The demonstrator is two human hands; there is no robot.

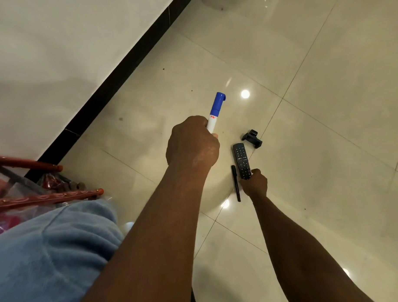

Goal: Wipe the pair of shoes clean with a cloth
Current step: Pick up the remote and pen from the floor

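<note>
Black skirting (97, 104) near left hand (192, 142); floor (327, 101) open.

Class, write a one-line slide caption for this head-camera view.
Over a tiled floor, left hand holds a blue-capped marker, right hand grips a remote beside a black pen.

one marker (215, 109), one pen (236, 183), one remote (240, 159), one clip (252, 138).

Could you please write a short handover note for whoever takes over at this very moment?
Left hand grips a blue-capped marker, raised above the floor.
Right hand holds the near end of a black remote down at the floor; a black pen lies beside it.
No shoes or cloth are in view; no wiping shows as done.
Left: free both hands, find shoes and cloth, wipe both shoes.
</note>
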